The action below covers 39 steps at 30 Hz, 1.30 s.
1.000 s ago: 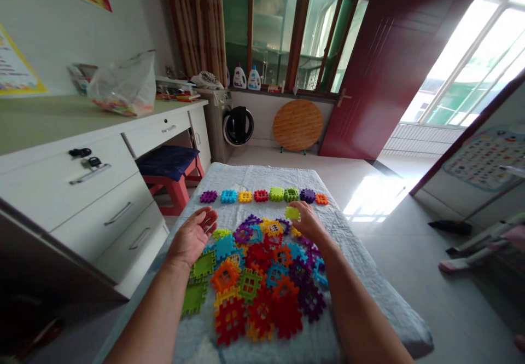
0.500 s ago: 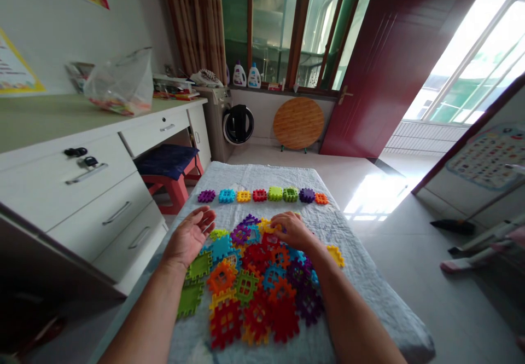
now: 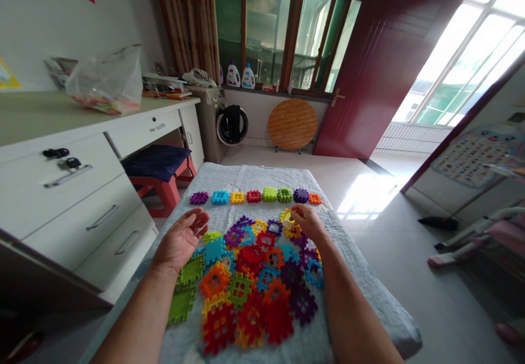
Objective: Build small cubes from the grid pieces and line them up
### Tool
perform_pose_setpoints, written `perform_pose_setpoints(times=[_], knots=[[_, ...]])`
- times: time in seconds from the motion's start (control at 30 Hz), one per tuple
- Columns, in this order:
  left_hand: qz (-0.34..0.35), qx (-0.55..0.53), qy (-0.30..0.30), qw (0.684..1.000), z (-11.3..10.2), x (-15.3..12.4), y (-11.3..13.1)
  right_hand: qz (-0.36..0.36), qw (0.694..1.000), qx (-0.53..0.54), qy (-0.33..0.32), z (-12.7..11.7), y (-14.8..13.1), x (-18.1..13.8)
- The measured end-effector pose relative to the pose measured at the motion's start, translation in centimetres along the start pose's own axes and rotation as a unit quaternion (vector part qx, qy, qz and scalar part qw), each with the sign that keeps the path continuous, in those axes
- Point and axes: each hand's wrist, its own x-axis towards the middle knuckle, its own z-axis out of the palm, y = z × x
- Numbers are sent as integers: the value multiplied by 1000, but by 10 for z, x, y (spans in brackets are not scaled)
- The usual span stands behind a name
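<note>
A pile of notched plastic building tiles [image 3: 250, 257] in red, orange, purple, blue, green and yellow lies on the cloth-covered table [image 3: 353, 298]. My right hand [image 3: 307, 220] pinches a yellow building tile [image 3: 286, 217] at the far right side of the pile; the fingertips partly cover it. Palm turned up and fingers apart, my left hand [image 3: 183, 238] hovers at the pile's left edge with nothing in it. Close by are a light green tile [image 3: 212, 236] and a flat blue tile [image 3: 214, 250]. Behind the pile runs a row of small stacked tile blocks [image 3: 254, 196], one colour each.
To the left stands a white desk [image 3: 82, 161] with a plastic bag [image 3: 109, 82] on top and a red stool [image 3: 164, 169] beneath. A washing machine [image 3: 215, 117], a round wooden board [image 3: 292, 124] and a dark red door [image 3: 369, 68] are at the back.
My right hand has moved slightly right and lifted a yellow tile from the pile, uncovering tiles beneath it. My left hand stays open in nearly the same place. The view has shifted slightly.
</note>
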Motion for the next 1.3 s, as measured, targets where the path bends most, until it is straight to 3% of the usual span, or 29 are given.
perform_pose_setpoints(times=[0.13, 0.3, 0.47, 0.67, 0.77, 0.87, 1.1, 1.3], knots=[[-1, 1, 3, 1000, -1, 1, 0, -5, 997, -68, 37, 1, -4, -2], [-3, 6, 0, 1000, -3, 2, -1, -2, 998, -36, 44, -1, -6, -3], [-2, 7, -2, 1000, -3, 2, -1, -2, 1000, 24, 20, -4, -5, -2], [-3, 12, -1, 1000, -2, 1, -1, 17, 995, -93, -36, -8, -9, -7], [-2, 15, 2, 1000, -1, 1, -1, -9, 990, -130, -51, -7, -12, -11], [-1, 16, 3, 1000, 0, 0, 0, -33, 988, -143, -44, -5, -12, -11], [0, 13, 0, 1000, 0, 0, 0, 7, 997, -73, -9, -6, 2, -3], [-2, 11, 7, 1000, 2, -1, 0, 13, 993, -108, -43, -13, 5, -5]])
